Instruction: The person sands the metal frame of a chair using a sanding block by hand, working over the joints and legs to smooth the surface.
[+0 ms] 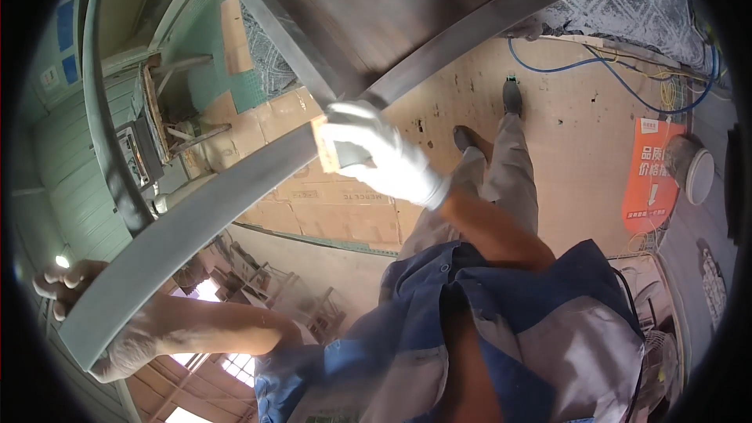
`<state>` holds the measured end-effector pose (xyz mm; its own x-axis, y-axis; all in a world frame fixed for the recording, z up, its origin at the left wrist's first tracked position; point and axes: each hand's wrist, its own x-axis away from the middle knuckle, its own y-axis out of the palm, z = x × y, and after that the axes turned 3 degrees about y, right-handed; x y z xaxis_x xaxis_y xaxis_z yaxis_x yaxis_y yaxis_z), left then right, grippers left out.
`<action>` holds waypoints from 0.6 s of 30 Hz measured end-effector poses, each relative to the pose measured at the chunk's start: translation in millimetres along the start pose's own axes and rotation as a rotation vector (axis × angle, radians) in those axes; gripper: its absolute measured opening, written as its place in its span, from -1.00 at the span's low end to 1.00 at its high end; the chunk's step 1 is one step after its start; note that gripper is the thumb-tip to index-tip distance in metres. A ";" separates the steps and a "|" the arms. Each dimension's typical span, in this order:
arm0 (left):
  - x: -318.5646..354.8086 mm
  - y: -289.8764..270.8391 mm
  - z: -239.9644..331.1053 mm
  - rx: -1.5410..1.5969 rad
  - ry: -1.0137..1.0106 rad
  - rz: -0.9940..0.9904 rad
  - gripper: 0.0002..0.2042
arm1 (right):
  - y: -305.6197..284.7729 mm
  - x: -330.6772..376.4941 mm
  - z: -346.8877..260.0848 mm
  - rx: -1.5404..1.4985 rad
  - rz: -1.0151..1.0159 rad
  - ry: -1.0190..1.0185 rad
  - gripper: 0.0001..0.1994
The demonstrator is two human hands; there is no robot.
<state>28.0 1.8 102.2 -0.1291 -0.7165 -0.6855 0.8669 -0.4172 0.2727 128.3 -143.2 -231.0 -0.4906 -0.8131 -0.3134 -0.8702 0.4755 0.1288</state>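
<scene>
A long, smooth grey leg (196,215) of a furniture frame slants from the lower left up to the middle. Around its near end at the far left, my left hand (129,348) is closed, fingers past one edge and the heel of the hand at the other. My right hand (384,153), in a white glove, is closed on a tan-edged sanding block (327,149) with a greyish face. It holds the block against the leg's upper end, close to the corner joint. A dark panel (368,8) fills the frame beyond the joint; the block's working face is hidden.
Flattened cardboard (337,207) covers part of the floor. Another grey leg (113,125) rises at the left. A blue hose (627,90) lies at the far right, near an orange sign (650,176) and a white-rimmed bucket (697,176). My feet stand below the frame's right rail.
</scene>
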 end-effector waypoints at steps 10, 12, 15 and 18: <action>5.3 -19.8 2.4 0.234 -0.177 -0.045 -0.62 | -15.3 -25.1 -39.0 -0.279 0.331 0.427 -0.50; 4.0 -21.9 2.8 0.198 -0.192 -0.141 -0.66 | -3.6 -34.7 -75.7 0.286 -0.035 0.709 -0.54; 2.9 -20.9 2.3 0.146 -0.117 -0.060 -0.71 | -6.1 -42.1 -133.8 0.346 -0.205 0.427 -0.37; 8.0 -14.6 1.7 0.078 -0.090 0.076 -0.79 | -13.8 -37.9 -119.0 0.072 -0.262 0.364 -0.33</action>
<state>13.5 1.2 93.8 -0.1102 -0.7935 -0.5986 0.8364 -0.3994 0.3754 153.6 -158.9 -109.0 -0.2487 -0.9682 0.0257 -0.9682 0.2492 0.0198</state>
